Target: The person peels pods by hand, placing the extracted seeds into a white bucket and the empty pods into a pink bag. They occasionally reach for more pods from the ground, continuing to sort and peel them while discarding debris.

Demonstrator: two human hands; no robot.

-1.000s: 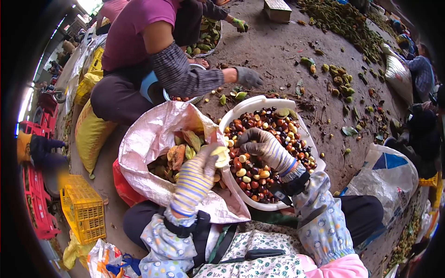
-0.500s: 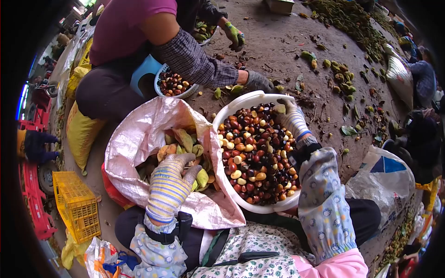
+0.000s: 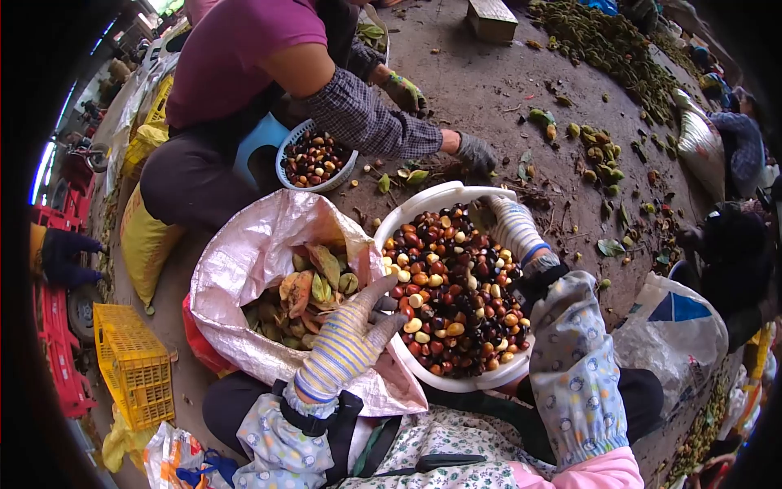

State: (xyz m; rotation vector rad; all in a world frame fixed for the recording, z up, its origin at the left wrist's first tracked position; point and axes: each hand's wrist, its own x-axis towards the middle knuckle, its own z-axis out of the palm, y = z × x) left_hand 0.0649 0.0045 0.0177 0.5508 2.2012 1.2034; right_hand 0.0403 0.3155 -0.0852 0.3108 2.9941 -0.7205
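Head view: sorting station, ground level.
Left hand [image 3: 352, 334]: gloved fingers spread, empty, over sack [image 3: 244, 261] rim.
Right hand [image 3: 509, 224]: far rim of white basin [image 3: 423, 200]; grip undeterminable.
Nuts [image 3: 452, 285]: filling basin.

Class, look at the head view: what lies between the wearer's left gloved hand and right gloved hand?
In the head view, the nuts filling the white basin lie between the left hand and the right hand.
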